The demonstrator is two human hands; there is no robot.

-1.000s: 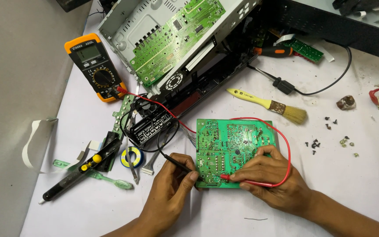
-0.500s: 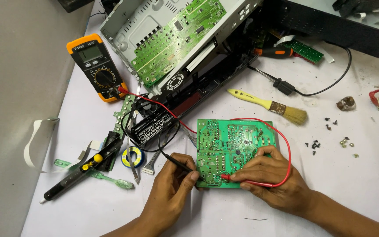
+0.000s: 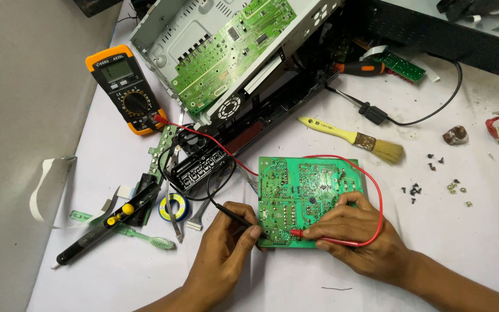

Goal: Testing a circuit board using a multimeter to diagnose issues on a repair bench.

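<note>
PCB [image 3: 310, 193] front-ctr on table [image 3: 295, 283], meter [image 3: 123, 86] far left, brush [image 3: 356, 137] behind PCB

Two bare forearms enter the view, one from 6 o'clock and one from 4 o'clock, with no sleeves in sight. The left hand [image 3: 226, 242] and right hand [image 3: 356, 234] wear no gloves, rings, watch or bracelet; fingernails are short and plain
</note>
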